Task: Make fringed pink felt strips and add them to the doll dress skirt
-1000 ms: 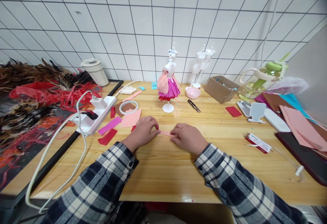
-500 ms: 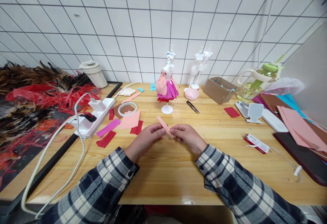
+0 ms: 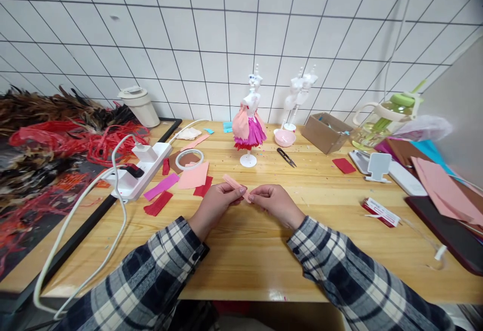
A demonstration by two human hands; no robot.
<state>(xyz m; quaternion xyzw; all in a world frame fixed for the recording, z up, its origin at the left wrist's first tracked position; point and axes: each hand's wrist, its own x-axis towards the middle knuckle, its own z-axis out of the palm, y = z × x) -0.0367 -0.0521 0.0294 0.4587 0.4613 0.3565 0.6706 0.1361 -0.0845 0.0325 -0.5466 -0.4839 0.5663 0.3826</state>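
Observation:
Above the wooden table a narrow peach paper strip [image 3: 231,182] slants between my hands. My left hand [image 3: 218,201] pinches it near its middle, thumb on top. The strip's lower right end is between the thumb and fingertips of my right hand [image 3: 276,203]. Behind them stands a small white dress form [image 3: 252,100] on a round base, with a pink, magenta and red paper skirt [image 3: 253,132]. To the left lie a peach paper sheet [image 3: 194,176], a magenta strip [image 3: 161,186], red pieces [image 3: 158,204] and a tape roll [image 3: 189,160].
Thread snips [image 3: 286,157], a pink bowl [image 3: 285,138], more white forms [image 3: 296,94] and a cardboard box [image 3: 326,132] stand or lie at the back. A power strip [image 3: 141,172] with cables is left. A bottle [image 3: 392,117] and phone stand [image 3: 378,166] are right.
The peach strip has slid left and lies flatter, and my left hand's thumb is further along it. My right hand keeps its pinch at the lower end. The view has shifted slightly.

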